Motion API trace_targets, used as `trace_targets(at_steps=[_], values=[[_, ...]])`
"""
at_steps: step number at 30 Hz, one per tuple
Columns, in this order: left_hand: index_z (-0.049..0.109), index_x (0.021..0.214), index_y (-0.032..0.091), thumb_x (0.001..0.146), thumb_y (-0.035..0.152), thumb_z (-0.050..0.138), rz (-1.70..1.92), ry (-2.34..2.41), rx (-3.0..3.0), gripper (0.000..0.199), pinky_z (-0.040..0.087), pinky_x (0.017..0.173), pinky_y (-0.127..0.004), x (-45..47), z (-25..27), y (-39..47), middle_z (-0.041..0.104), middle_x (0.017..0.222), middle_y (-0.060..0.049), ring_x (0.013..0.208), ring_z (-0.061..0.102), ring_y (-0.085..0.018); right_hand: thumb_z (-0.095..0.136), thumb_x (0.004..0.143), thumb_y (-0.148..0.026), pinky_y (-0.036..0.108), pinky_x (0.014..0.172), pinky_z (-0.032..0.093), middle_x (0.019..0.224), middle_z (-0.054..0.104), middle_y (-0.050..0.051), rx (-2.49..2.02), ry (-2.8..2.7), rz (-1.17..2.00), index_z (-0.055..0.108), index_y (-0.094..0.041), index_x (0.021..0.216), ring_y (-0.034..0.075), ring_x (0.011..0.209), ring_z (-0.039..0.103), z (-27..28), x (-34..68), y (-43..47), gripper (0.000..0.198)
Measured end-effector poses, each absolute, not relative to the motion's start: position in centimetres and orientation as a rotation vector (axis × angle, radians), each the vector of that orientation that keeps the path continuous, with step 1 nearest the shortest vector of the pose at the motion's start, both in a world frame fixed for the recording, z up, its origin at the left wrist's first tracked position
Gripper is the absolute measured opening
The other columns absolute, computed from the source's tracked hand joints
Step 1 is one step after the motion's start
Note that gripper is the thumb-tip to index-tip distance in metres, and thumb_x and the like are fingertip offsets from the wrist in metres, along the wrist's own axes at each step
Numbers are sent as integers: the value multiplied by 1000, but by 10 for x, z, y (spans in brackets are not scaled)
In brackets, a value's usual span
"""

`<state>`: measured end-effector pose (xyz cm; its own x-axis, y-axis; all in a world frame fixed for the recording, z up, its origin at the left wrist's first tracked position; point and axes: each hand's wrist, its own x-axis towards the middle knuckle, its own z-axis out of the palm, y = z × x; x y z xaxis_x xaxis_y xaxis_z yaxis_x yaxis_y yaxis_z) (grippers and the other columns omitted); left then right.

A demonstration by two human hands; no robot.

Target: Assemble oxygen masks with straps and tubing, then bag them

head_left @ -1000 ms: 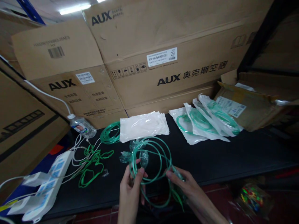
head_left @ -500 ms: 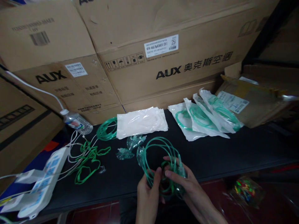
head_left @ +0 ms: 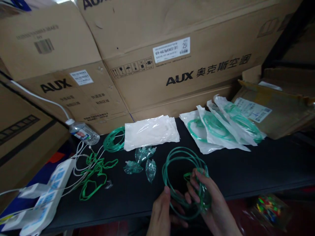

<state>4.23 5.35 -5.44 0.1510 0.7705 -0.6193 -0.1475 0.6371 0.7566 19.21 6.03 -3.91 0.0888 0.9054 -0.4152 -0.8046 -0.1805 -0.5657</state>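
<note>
A coil of green oxygen tubing [head_left: 183, 150] is held upright between my hands near the table's front edge. My left hand [head_left: 161, 209] pinches the coil's lower left side, thumb up. My right hand [head_left: 209, 193] has its fingers curled around the right side, where a clear greenish plastic part [head_left: 206, 200] hangs, partly hidden. A bit of green elastic strap [head_left: 187, 177] shows by the right fingertips. Left of the coil lie three small transparent green masks, the nearest mask [head_left: 151, 170] standing apart from the tubing.
White packets [head_left: 151, 132] and another green tubing coil [head_left: 114, 139] lie at the back. Several bagged tubing sets [head_left: 216, 126] sit right, by an open carton [head_left: 273, 108]. Green straps [head_left: 94, 173], a power strip [head_left: 54, 190] and a bottle [head_left: 83, 131] are left.
The coil and my hands have shifted right, and the coil looks rounder. The nearest mask, partly behind the tubing before, now shows whole. My right fingers have curled in more.
</note>
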Motion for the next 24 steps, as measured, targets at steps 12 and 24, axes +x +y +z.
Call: trace_targets(at_steps=[12, 24], values=[[76, 97, 14, 54, 53, 98, 910, 1157, 524, 63, 58, 69, -29, 48, -52, 80, 80, 76, -10, 71, 77, -24, 91, 70, -42, 34, 74, 58, 78, 72, 3, -815, -98, 1592, 74, -19, 86, 21, 74, 68, -36, 201, 64, 33], [77, 76, 16, 50, 65, 94, 971, 1074, 328, 59, 52, 62, -21, 87, -76, 68, 69, 70, -2, 65, 66, -14, 84, 76, -51, 26, 56, 52, 57, 56, -4, -783, -157, 1496, 71, -20, 78, 8, 46, 46, -30, 197, 63, 33]])
